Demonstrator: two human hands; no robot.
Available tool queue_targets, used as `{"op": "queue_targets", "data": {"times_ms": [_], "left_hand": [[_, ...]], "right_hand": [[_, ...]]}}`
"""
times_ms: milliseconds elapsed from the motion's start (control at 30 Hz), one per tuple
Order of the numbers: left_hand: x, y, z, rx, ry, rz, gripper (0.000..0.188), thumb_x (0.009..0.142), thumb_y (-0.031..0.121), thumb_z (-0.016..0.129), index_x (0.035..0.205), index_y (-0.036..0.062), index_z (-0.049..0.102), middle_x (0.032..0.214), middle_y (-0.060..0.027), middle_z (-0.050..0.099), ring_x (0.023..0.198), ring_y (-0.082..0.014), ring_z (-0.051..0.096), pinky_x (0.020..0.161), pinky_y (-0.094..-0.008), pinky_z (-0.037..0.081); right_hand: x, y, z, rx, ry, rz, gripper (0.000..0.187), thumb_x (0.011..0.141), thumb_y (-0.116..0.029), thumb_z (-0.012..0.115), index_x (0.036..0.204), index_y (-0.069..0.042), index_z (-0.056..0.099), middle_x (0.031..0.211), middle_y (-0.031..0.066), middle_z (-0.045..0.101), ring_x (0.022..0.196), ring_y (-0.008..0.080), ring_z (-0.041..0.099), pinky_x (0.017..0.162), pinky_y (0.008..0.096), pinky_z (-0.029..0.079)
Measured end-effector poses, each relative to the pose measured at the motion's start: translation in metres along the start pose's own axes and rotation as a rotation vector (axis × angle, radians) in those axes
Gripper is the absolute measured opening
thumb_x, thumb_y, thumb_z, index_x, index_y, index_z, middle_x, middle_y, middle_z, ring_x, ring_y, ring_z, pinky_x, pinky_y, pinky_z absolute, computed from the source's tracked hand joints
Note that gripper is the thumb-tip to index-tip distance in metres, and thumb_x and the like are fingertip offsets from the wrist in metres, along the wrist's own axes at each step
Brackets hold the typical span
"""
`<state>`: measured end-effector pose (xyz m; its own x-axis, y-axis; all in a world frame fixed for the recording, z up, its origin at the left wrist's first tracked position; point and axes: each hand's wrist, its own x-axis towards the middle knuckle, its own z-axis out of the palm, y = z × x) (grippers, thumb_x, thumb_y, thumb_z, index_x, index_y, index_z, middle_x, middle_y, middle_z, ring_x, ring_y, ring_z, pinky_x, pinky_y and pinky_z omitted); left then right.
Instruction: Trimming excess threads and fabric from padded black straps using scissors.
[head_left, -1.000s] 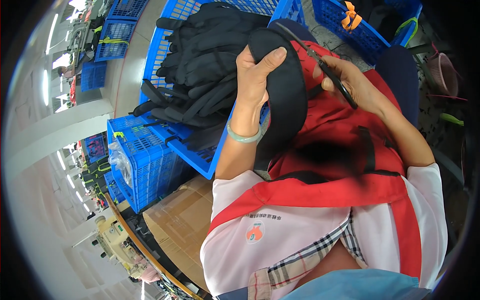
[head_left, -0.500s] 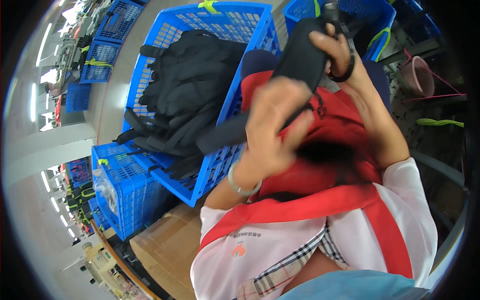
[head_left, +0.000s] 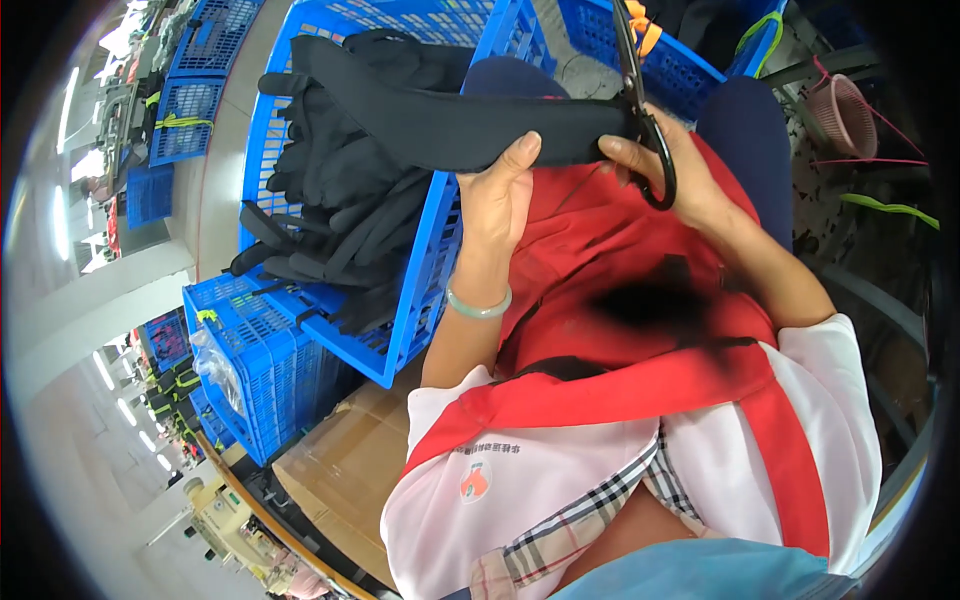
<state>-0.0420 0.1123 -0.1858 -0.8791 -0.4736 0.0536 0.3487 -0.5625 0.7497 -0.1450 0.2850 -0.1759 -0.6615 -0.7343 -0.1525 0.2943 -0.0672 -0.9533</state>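
Plainly, left fingers (head_left: pixel 517 156) pinching 1 black strip (head_left: pixel 440 122), right fingers (head_left: pixel 622 153) holding its end and 1 scissors (head_left: pixel 636 97)

The left hand (head_left: pixel 500 195) is pinched, thumb (head_left: pixel 522 151) uppermost, beside the left edge of the red apron (head_left: pixel 610 255), the right hand (head_left: pixel 672 165) curled above its right side, elbows bent.

through one head-worn fisheye we look down, close above the red apron (head_left: pixel 600 240), with the pale shirt (head_left: pixel 565 460) toward six o'clock.
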Motion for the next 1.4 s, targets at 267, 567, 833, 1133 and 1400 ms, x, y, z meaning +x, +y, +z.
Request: {"op": "queue_targets", "data": {"times_ms": [267,567,833,1133,1400], "left_hand": [[0.0,0.012,-0.02,0.024,0.025,-0.034,0.042,0.078,-0.013,0.069,0.114,0.0056,0.061,0.11,-0.0063,0.063,0.104,-0.0184,0.061,0.1,-0.0341,0.046],[0.001,0.012,-0.011,0.018,0.062,-0.026,0.032,0.078,-0.009,0.071,0.105,0.005,0.063,0.099,-0.0052,0.065,0.092,-0.0169,0.063,0.09,-0.032,0.05],[0.0,0.003,-0.011,-0.07,-0.006,-0.113,0.029,0.084,0.0,0.069,0.111,0.0018,0.06,0.105,-0.0097,0.064,0.1,-0.0207,0.062,0.093,-0.0353,0.049],[0.007,0.034,-0.055,0.054,0.018,-0.132,0.027,0.089,0.002,0.064,0.115,0.0007,0.058,0.11,-0.0085,0.064,0.104,-0.0201,0.062,0.094,-0.0346,0.05],[0.003,0.027,-0.05,0.036,0.072,-0.097,0.027,0.078,-0.007,0.072,0.103,0.0033,0.065,0.1,-0.0053,0.067,0.093,-0.0158,0.064,0.089,-0.0299,0.049]], "right_hand": [[0.001,0.006,0.001,-0.089,-0.036,0.002,0.021,0.087,-0.018,0.073,0.096,-0.005,0.059,0.074,0.0011,0.061,0.06,0.0063,0.055,0.056,0.0198,0.043],[0.002,0.016,0.009,-0.079,-0.026,-0.067,0.022,0.085,-0.01,0.072,0.1,-0.004,0.058,0.077,-0.0002,0.06,0.065,0.0058,0.056,0.061,0.0201,0.045],[-0.003,0.033,0.022,-0.142,-0.077,-0.102,0.022,0.084,-0.003,0.072,0.094,-0.005,0.053,0.081,-0.0026,0.054,0.077,0.0037,0.053,0.07,0.0199,0.045],[-0.014,0.043,-0.011,-0.267,-0.054,-0.081,0.024,0.082,-0.002,0.072,0.084,-0.009,0.049,0.073,-0.0064,0.038,0.067,0.0029,0.036,0.058,0.0209,0.029],[-0.013,0.039,-0.009,-0.294,-0.07,0.013,0.024,0.082,0.0,0.07,0.084,-0.008,0.047,0.074,-0.0054,0.043,0.066,0.0024,0.039,0.06,0.0202,0.033]]}}
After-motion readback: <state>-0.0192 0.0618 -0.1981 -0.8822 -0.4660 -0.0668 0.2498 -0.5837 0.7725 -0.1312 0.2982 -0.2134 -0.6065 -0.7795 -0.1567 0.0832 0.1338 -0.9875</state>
